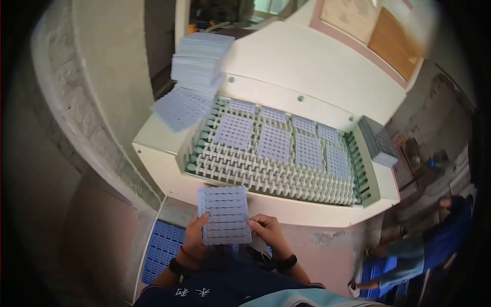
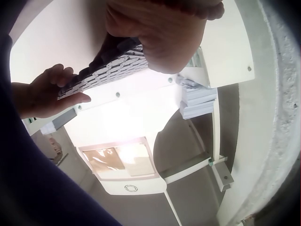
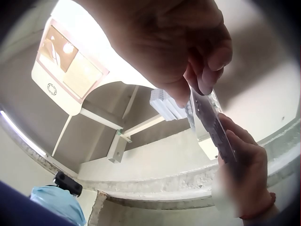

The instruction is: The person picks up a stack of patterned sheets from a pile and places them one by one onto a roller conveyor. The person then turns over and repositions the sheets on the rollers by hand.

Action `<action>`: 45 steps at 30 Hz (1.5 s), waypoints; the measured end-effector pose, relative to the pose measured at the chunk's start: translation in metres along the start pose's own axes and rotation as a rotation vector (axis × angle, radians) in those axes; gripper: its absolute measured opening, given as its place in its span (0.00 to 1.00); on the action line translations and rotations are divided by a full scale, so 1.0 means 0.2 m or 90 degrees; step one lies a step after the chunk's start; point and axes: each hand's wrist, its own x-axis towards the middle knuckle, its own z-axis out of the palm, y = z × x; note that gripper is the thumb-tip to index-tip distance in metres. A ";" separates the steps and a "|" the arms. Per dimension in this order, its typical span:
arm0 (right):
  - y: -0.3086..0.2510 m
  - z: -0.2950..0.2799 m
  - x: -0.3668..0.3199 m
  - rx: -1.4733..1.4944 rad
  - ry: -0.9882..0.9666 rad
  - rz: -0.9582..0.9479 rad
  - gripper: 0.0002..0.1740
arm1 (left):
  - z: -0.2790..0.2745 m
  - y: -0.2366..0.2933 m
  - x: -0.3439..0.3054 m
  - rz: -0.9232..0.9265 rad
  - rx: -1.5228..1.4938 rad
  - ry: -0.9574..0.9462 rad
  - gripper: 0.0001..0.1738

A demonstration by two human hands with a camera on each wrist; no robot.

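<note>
A grey-blue slotted panel (image 1: 225,215), with wavy rows of cuts across its face, is held in front of the body above the floor. My left hand (image 1: 194,234) grips its left edge, thumb on the face. At the lower right edge, my right hand (image 1: 268,234) pinches it between thumb and fingers. Seen nearly edge-on in the left wrist view, the panel (image 2: 108,70) is thin with a dark, bumpy edge. In the right wrist view the fingers of my right hand (image 3: 169,47) close on its upper end, with my left hand (image 3: 247,160) beyond.
Ahead stands a white machine with a roller conveyor (image 1: 255,171), bearing several light perforated panels (image 1: 274,142). Left of it are a tall stack of panels (image 1: 199,61) and some fanned-out panels (image 1: 179,110). A grey box (image 1: 377,140) sits right. Another person (image 1: 424,250) is at far right.
</note>
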 end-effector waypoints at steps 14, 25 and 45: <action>-0.10 -0.28 0.04 0.049 0.265 -0.051 0.10 | -0.06 0.07 -0.02 0.131 -0.052 0.092 0.21; -0.18 0.00 0.53 -0.029 0.188 -0.055 0.12 | -0.02 0.18 -0.17 0.165 0.022 0.031 0.23; -0.19 -0.23 0.10 -0.065 0.127 0.029 0.14 | -0.04 0.08 0.09 0.126 0.112 0.000 0.23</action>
